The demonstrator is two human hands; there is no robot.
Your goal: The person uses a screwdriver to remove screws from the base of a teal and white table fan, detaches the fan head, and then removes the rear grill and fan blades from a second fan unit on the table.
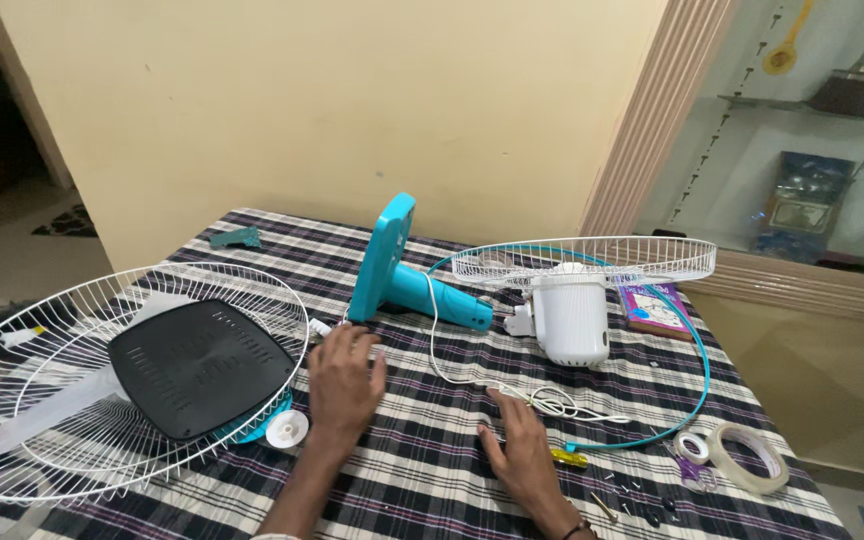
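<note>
Head view is being filled by a worktop [422,470] covered with a dark checked cloth, on which the parts of a taken-apart fan are lying. At the left, a white wire grille [42,400] is serving as a shallow basket: a black square base plate [202,365] and a pale translucent blade [47,410] are being held inside it, and a small white round cap [287,428] is lying just beside its rim. The left hand [344,385] is being rested palm down on the cloth, its fingers [337,340] slightly apart and clamped on nothing; the grille rim is just to their left, and the foot of the teal stand [402,275] is lying just beyond their tips. The right hand [522,450] is also being laid flat, its fingers [500,400] spread and empty, with the coiled white cord [552,402] touching or nearly touching their tips. A yellow-handled screwdriver [569,458] is lying just beside this hand, and small dark screws [642,500] are scattered near the wrist. Farther back, the white motor housing [570,318] is standing under a second wire grille [582,260]. Two tape rolls [742,458] are lying at the right edge.
</note>
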